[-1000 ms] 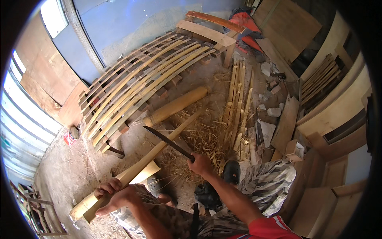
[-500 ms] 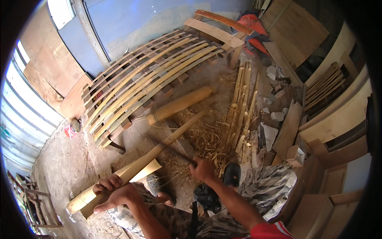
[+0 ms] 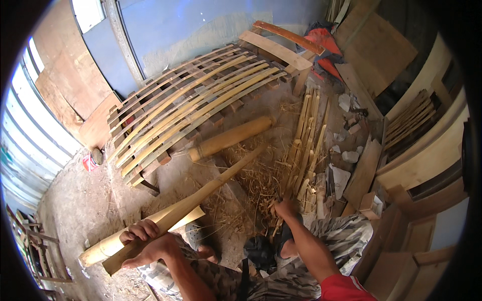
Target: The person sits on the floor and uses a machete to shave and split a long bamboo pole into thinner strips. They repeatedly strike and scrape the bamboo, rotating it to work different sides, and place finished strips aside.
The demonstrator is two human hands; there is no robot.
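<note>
My left hand [image 3: 145, 244] is wrapped round the near end of a long split bamboo strip [image 3: 206, 192], which slants away toward the middle of the floor. Beneath that strip lies a wider, pale bamboo piece [image 3: 98, 249], close to my left leg. My right hand [image 3: 285, 208] is closed round the handle of a knife, in front of my right foot and away from the strip. The knife's dark blade [image 3: 289, 184] is thin and hard to make out against the shavings. A round bamboo log [image 3: 233, 137] lies beyond the strip.
Curly bamboo shavings [image 3: 261, 175] cover the floor ahead. Several split strips [image 3: 304, 135] lie to their right, beside broken rubble [image 3: 350, 156]. A slatted frame of bamboo strips [image 3: 196, 98] stands at the back. Wooden cabinet parts [image 3: 422, 160] line the right side.
My right hand has moved right, carrying the knife off the bamboo strip. The blade now points away from me. My left hand keeps its hold, and the view has shifted slightly.
</note>
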